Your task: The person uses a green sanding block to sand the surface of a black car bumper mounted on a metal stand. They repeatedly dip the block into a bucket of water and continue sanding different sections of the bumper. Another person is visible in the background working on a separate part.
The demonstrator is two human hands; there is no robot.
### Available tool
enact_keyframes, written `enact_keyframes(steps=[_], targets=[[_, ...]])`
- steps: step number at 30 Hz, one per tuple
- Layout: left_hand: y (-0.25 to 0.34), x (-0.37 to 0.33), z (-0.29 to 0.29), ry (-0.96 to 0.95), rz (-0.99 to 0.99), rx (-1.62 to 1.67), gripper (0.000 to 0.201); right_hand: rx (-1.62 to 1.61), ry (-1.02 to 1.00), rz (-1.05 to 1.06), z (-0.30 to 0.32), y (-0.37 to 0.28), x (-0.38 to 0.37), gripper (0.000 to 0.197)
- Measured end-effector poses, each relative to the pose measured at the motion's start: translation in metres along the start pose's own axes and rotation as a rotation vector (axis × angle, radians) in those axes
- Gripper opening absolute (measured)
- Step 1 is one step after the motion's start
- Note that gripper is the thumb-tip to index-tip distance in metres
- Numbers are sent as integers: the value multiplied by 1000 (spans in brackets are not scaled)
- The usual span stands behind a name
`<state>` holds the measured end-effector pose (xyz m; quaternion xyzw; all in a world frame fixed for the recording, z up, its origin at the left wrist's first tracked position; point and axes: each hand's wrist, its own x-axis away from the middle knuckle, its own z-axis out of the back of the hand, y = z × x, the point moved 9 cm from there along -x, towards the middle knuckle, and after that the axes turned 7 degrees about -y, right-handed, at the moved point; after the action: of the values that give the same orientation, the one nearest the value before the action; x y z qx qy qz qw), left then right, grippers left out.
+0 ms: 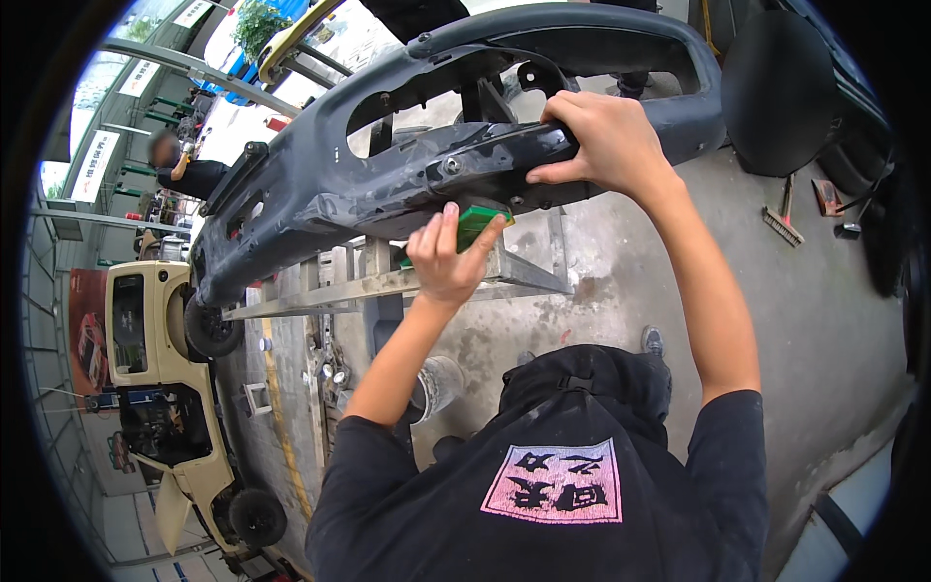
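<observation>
A long dark grey car bumper (378, 189) with patchy, dusty, partly shiny paint lies across the upper middle, tilted up to the right. My left hand (448, 257) is closed round a green sanding block (473, 225), holding it against the bumper's lower near edge. Its palm side and part of the block are hidden. My right hand (606, 141) grips the bumper further right, the fingers curled over a ledge and the thumb stretched along its near face. Both forearms are bare below black short sleeves.
A metal stand (388, 281) bears the bumper. A bucket (441, 386) stands on the floor below my left forearm. To the left is a beige off-road vehicle (141, 325) with an open door. At the right lie a brush (782, 225) and a dustpan (828, 198). Another person (194, 177) is far left.
</observation>
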<state>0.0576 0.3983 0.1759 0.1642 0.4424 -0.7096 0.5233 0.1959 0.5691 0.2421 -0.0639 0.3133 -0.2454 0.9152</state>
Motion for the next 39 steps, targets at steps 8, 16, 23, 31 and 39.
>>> enact_keyframes(steps=[8, 16, 23, 31, 39], targets=[[-16, 4, 19, 85, 64, -75, 42, -8, -5, 4, 0, -4, 0, 62], [-54, -13, 41, 61, -58, -15, 33, 15, 4, 13, 1, 1, 0, 62], [-36, -33, 31, -3, -275, 36, 30, 26, 21, 28, 0, 0, -1, 63], [-23, -36, 24, -31, -285, 30, 32, 19, 19, 34, 0, -8, 0, 61], [-23, -33, 23, -11, -264, 76, 27, 46, -28, 102, -4, -13, -2, 64]])
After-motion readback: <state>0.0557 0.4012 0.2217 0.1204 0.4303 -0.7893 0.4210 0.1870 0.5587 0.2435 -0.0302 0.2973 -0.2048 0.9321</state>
